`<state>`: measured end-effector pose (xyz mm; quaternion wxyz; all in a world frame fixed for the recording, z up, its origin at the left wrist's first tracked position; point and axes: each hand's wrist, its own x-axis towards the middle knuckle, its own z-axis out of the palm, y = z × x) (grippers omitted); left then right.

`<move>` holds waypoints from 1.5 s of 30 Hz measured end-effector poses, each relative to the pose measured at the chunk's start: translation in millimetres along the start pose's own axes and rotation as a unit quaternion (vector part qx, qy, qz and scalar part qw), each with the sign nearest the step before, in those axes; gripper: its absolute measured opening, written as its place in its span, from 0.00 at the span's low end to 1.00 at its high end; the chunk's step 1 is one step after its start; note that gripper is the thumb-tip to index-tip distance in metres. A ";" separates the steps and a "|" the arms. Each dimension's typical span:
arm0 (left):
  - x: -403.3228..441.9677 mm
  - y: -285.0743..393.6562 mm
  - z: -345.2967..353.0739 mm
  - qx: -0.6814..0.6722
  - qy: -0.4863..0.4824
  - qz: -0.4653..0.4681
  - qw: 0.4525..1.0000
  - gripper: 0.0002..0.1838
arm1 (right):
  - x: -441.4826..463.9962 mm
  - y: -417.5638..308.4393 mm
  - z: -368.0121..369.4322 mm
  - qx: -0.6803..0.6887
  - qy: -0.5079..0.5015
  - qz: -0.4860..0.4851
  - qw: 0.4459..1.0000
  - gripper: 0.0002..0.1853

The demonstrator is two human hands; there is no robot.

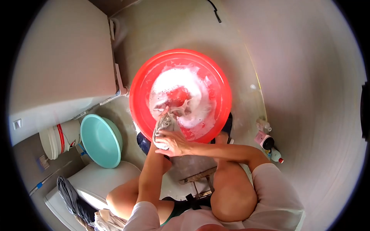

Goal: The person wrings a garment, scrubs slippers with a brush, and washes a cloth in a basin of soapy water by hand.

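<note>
A wet, greyish-white cloth point(166, 124) is bunched over my left wrist and hand at the near rim of a large red basin point(139, 77). My right hand point(174, 143) reaches across from the right, its fingers wrapped round the lower part of the cloth. Only a little of my left hand point(163, 112) shows past the cloth, over the foam; its fingers are mostly hidden. White suds point(177, 79) float in the basin, and a dark wet patch of fabric or water shows near the fingertips.
A turquoise basin point(101, 140) stands at left beside a white bucket point(54, 140). Clothes point(77, 200) lie on a white surface at lower left. Several bottles point(264, 139) stand along the right wall. A white appliance point(65, 61) fills the upper left.
</note>
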<state>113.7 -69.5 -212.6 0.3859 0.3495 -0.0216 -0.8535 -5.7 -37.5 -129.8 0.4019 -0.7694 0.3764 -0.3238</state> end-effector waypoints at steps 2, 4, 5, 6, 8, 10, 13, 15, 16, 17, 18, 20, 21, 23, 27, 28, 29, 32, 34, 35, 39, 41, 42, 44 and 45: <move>9.0 -16.9 -15.3 -0.015 0.005 0.074 0.997 0.29 | 10.2 33.1 9.3 -0.072 0.085 -0.024 0.993 0.10; 22.4 -35.4 -34.1 -0.051 0.021 0.150 0.987 0.27 | 25.0 53.9 -13.4 -0.064 0.080 0.075 0.992 0.08; 28.2 -38.6 -37.0 -0.065 0.021 0.170 0.983 0.26 | 28.9 82.4 -14.0 -0.098 0.104 0.109 0.984 0.17; 24.1 -25.4 9.2 -0.033 0.135 0.132 0.981 0.23 | 30.8 104.9 -21.3 -0.161 0.049 0.155 0.973 0.18; 13.2 -13.4 34.0 -0.055 0.194 0.110 0.973 0.21 | 30.6 145.0 -39.5 -0.231 0.062 0.111 0.965 0.16; 19.9 -5.0 3.6 -0.048 0.130 0.157 0.978 0.20 | 21.8 164.9 -64.3 -0.244 0.078 0.054 0.965 0.15; 16.1 -4.3 -35.4 0.142 0.194 0.223 0.945 0.19 | 6.1 163.4 -111.1 -0.240 -0.021 0.059 0.969 0.15; 7.2 -14.9 -67.0 0.188 0.206 0.171 0.945 0.16 | -5.4 162.5 -120.1 -0.220 -0.096 0.181 0.954 0.16; 6.3 -21.4 -89.2 0.211 0.212 0.143 0.943 0.14 | -3.8 172.5 -112.5 -0.204 -0.011 0.266 0.942 0.17; 8.8 -29.6 -112.9 0.217 0.158 0.112 0.957 0.17 | -0.3 192.4 -97.5 -0.184 0.073 0.348 0.916 0.18; 6.2 -32.4 -109.8 0.140 0.176 0.111 0.968 0.19 | 4.8 207.7 -85.0 -0.160 0.156 0.427 0.876 0.19; 2.8 -43.9 -78.2 -0.015 0.208 0.105 0.972 0.25 | 11.2 208.1 -58.6 -0.235 0.124 0.426 0.865 0.23; 6.3 -40.9 -31.0 0.030 0.308 0.094 0.946 0.37 | 11.3 195.3 -34.2 -0.287 0.133 0.393 0.863 0.22; 10.9 -25.6 -7.3 -0.013 0.307 0.010 0.951 0.40 | -0.3 177.7 4.9 -0.195 0.132 0.285 0.929 0.18; 27.5 -6.9 -15.3 -0.010 0.085 0.017 0.996 0.38 | -2.2 61.8 16.3 0.102 0.109 0.088 0.985 0.12; 31.5 -3.0 -10.2 0.012 0.058 0.027 0.998 0.34 | -1.2 35.6 8.9 0.088 0.081 0.047 0.992 0.14; 35.0 -0.6 -3.2 0.035 0.028 0.038 0.998 0.30 | -2.3 24.6 10.8 0.129 0.049 0.052 0.989 0.14; 37.1 -3.7 10.7 0.065 -0.021 0.061 0.996 0.27 | 4.7 4.0 -11.7 0.078 -0.012 0.056 0.995 0.14; 31.8 -12.0 5.6 0.049 0.002 0.079 0.996 0.27 | 6.6 20.8 0.5 0.034 0.083 0.075 0.993 0.13; 28.3 -17.2 -1.6 0.029 0.031 0.097 0.994 0.27 | 12.0 34.7 3.1 -0.063 0.159 0.052 0.984 0.12; 38.1 -33.0 -18.1 -0.045 0.138 0.141 0.979 0.26 | 32.9 84.5 -17.1 -0.082 0.102 0.190 0.973 0.06; 27.3 -29.2 35.4 -0.036 0.153 0.119 0.980 0.25 | 42.0 122.7 -29.2 -0.135 0.123 0.201 0.962 0.06; 28.0 -31.9 42.0 -0.080 0.187 0.128 0.971 0.25 | 42.3 135.8 -41.6 -0.195 0.120 0.195 0.954 0.07; 30.4 -27.6 38.5 -0.071 0.169 0.142 0.973 0.30 | 43.8 155.6 -45.2 -0.120 0.204 0.159 0.959 0.09; 28.9 -24.5 27.1 -0.054 0.175 0.161 0.970 0.31 | 40.2 159.9 -39.6 -0.119 0.198 0.159 0.960 0.09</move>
